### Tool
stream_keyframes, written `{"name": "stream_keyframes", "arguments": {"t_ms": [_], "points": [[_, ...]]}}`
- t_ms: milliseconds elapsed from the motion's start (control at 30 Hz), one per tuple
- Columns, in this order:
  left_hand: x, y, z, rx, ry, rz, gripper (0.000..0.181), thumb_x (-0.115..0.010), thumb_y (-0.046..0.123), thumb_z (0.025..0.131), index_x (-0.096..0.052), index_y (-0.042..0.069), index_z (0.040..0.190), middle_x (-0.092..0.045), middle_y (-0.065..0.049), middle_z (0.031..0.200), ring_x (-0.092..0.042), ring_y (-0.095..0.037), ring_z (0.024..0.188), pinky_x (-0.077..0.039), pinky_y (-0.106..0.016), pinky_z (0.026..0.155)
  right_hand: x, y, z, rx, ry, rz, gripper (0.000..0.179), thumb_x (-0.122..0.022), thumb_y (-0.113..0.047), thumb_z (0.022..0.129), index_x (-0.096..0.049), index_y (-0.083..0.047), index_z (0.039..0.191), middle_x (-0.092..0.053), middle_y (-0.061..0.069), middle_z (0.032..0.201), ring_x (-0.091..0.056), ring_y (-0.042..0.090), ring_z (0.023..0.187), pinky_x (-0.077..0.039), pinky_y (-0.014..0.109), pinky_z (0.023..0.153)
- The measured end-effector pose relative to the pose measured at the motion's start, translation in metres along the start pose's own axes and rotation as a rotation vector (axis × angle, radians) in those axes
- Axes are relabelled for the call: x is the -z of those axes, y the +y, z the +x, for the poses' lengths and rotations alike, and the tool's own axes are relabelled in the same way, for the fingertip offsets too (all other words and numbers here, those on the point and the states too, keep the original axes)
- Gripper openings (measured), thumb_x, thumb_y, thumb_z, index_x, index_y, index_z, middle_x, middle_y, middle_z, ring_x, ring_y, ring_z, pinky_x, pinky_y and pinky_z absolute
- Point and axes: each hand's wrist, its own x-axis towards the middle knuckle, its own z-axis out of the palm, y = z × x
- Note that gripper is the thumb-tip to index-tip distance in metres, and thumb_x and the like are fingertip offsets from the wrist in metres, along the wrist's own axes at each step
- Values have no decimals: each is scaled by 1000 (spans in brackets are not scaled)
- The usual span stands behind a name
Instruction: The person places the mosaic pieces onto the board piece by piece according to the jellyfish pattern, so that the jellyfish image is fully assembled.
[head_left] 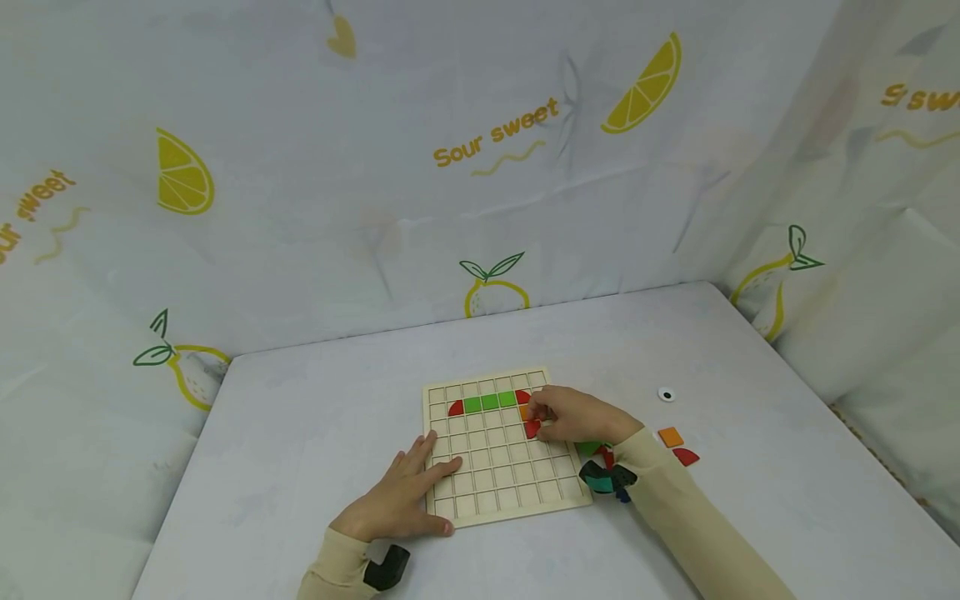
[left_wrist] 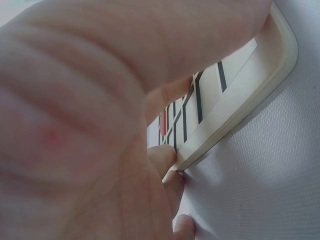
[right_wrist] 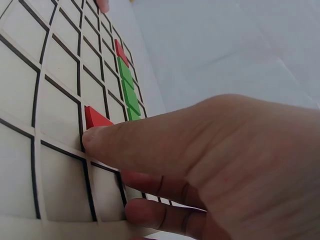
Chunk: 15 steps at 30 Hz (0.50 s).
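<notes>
Because it extends beneath both hands, the white cloth-covered table (head_left: 300,433) carries every item noted. Between the hands lies a square pale wooden grid board (head_left: 483,482). The left hand (head_left: 401,496) is spread wide, fingers along the board's left side and thumb at its near corner, presumably to stop it sliding. The right hand (head_left: 573,414) is drawn narrow, thumb and forefinger appearing to pinch a red quarter-round tile (head_left: 532,429) on the board; such a grip suits so thin a piece. Just beyond, at the right fingertips, is an orange square tile (head_left: 525,412), partly covered. Ahead and left of the right hand, three green square tiles (head_left: 490,402) stand in a row, red end tiles (head_left: 456,408) at both ends.

Obstruction: the beige right sleeve (head_left: 690,508) and wrist partly hide loose green and red pieces (head_left: 589,448). Right of the right hand lie a loose orange square (head_left: 671,437), a loose red curved piece (head_left: 686,457) and a white disc with black dot (head_left: 667,395).
</notes>
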Motion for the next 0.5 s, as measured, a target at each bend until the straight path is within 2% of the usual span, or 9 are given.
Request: {"name": "stream_keyframes", "arguments": {"t_ms": [300, 500], "points": [[1, 0, 0, 1, -8, -7, 88, -86, 36, 77, -47, 15, 153, -5, -24, 170, -5, -44, 158, -9, -67, 126, 0, -1, -1, 22, -10, 30, 16, -72, -8, 91, -65, -11, 105, -60, 1, 95, -49, 13, 85, -44, 24, 73], [1, 0, 0, 1, -5, -5, 88, -87, 35, 77, -47, 14, 152, -6, -25, 169, -6, -44, 158, -10, -67, 125, 4, -4, -3, 3, -11, 73, 16, -71, -9, 92, -65, -11, 106, -61, 1, 95, -51, 14, 86, -46, 25, 73]]}}
